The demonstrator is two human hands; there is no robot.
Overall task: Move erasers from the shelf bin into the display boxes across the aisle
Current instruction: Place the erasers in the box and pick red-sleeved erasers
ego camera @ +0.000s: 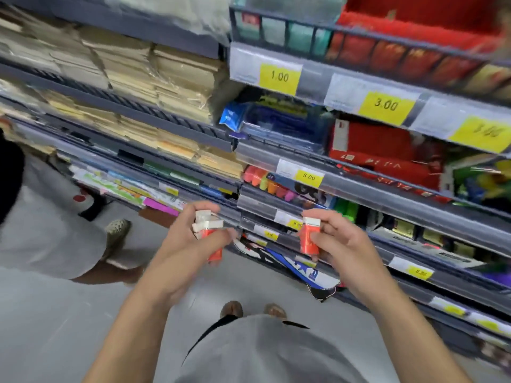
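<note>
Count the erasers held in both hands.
At least 3: two or more bunched in the left hand, erasers, and one eraser in the right hand. Fingers and blur may hide more.

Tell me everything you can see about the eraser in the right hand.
The eraser is a small block in an orange sleeve, with a white end sticking out at the top. It stands roughly upright, pinched by the right hand in front of the shelf edge, touching nothing else. Motion blur hides any print.
</note>
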